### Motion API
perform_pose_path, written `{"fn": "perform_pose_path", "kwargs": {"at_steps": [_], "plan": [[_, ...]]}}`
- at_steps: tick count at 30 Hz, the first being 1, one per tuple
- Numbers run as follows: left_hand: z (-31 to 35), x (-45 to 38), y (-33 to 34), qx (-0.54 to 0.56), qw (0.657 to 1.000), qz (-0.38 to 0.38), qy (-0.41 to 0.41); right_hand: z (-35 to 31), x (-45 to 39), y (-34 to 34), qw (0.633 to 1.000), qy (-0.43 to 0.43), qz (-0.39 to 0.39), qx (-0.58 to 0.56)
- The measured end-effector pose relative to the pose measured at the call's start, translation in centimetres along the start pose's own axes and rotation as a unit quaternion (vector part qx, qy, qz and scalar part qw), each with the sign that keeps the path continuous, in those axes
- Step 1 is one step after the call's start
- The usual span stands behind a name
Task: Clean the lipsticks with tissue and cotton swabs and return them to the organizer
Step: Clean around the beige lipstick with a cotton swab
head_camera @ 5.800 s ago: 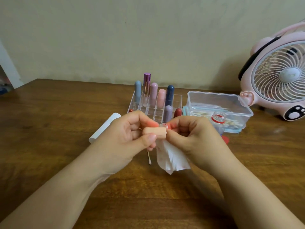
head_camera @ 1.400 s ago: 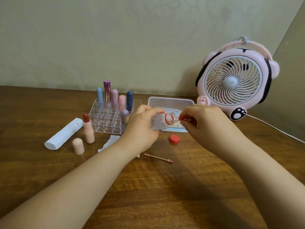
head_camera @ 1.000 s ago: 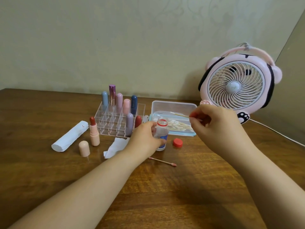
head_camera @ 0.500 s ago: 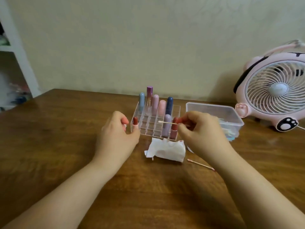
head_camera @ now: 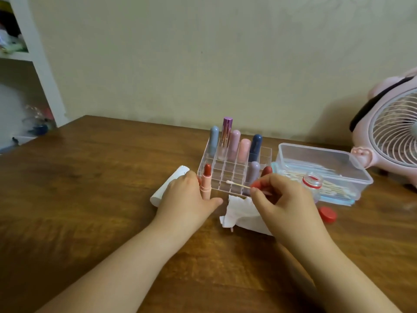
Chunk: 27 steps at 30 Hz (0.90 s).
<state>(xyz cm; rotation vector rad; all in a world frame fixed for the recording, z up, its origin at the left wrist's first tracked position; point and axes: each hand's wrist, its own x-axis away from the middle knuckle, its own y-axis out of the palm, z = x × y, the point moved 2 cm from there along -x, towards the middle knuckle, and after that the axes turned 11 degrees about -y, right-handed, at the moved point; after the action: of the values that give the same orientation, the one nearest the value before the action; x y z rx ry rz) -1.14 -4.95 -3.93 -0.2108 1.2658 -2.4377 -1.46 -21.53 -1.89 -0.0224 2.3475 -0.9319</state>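
Observation:
An uncapped lipstick [head_camera: 206, 182] with a peach tube and dark red bullet stands upright at the front left corner of the clear organizer [head_camera: 234, 175]. My left hand [head_camera: 187, 201] holds it by its lower part. My right hand [head_camera: 282, 201] pinches a cotton swab [head_camera: 235, 184], whose white tip points left, a short way from the lipstick. Several capped lipsticks [head_camera: 243, 150] stand in the organizer's back rows. A crumpled white tissue [head_camera: 239, 216] lies on the table under my right hand.
A clear box of cotton swabs [head_camera: 338, 163] sits right of the organizer, with a small open bottle [head_camera: 312, 182] in front of it and its red cap [head_camera: 327, 214] on the table. A pink fan [head_camera: 394, 141] stands far right. A white roll [head_camera: 168, 188] lies behind my left hand.
My left hand let go of the small bottle and moved left to take the uncapped lipstick. My right hand carried the swab left toward it.

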Motion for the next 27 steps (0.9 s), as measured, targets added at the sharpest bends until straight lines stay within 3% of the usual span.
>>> {"fn": "perform_pose_path", "kwargs": {"at_steps": [8, 13, 17, 27], "plan": [[-0.5, -0.6, 0.5, 0.063, 0.998, 0.000, 0.011, -0.5, 0.2, 0.0, 1.000, -0.027, -0.007, -0.014], [-0.1, 0.7, -1.2, 0.207, 0.977, 0.004, 0.051, -1.8, 0.4, -1.1, 0.995, -0.075, 0.026, -0.060], [-0.3, 1.3, -1.5, 0.311, 0.945, -0.057, 0.084, -2.7, 0.7, -2.1, 0.986, -0.118, 0.084, -0.079], [0.2, 2.4, -1.4, 0.328, 0.933, -0.103, 0.112, -2.8, 0.8, -3.1, 0.981, -0.146, 0.115, -0.054]]}}
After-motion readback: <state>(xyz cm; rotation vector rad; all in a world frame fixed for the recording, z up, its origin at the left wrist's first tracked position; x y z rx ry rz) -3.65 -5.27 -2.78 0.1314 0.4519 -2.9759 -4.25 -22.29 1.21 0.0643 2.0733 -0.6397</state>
